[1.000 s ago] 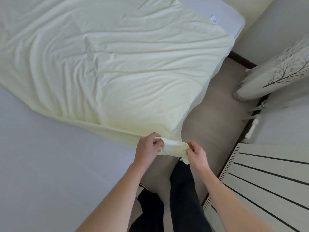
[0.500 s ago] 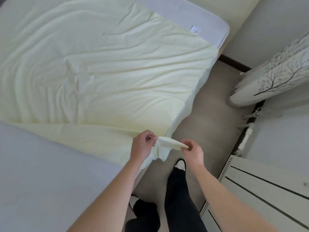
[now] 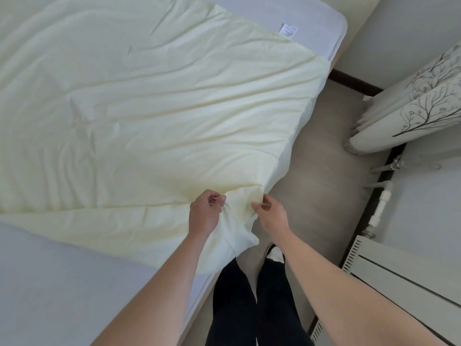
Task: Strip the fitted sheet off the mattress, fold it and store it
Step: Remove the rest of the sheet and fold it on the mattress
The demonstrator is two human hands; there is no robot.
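Note:
A pale yellow fitted sheet (image 3: 154,101) lies loose and wrinkled across most of the white mattress (image 3: 50,283), folded over itself along its near edge. Bare mattress shows at the near left and at the far right corner, where a small label (image 3: 363,29) lies. My left hand (image 3: 205,212) pinches the sheet's near right corner at the bed's edge. My right hand (image 3: 270,212) grips the same corner a hand's width to the right. Bunched cloth hangs down between and below both hands over the mattress edge.
A strip of grey floor (image 3: 321,186) runs along the bed's right side, where my dark trouser legs (image 3: 249,303) stand. A tree-patterned curtain (image 3: 409,113) hangs at the right, with pipes and a white radiator cover (image 3: 404,278) below it.
Both hands carried the sheet corner forward onto the bed, so more cloth lies folded along the near edge. The corner between them went from stretched taut to bunched and drooping.

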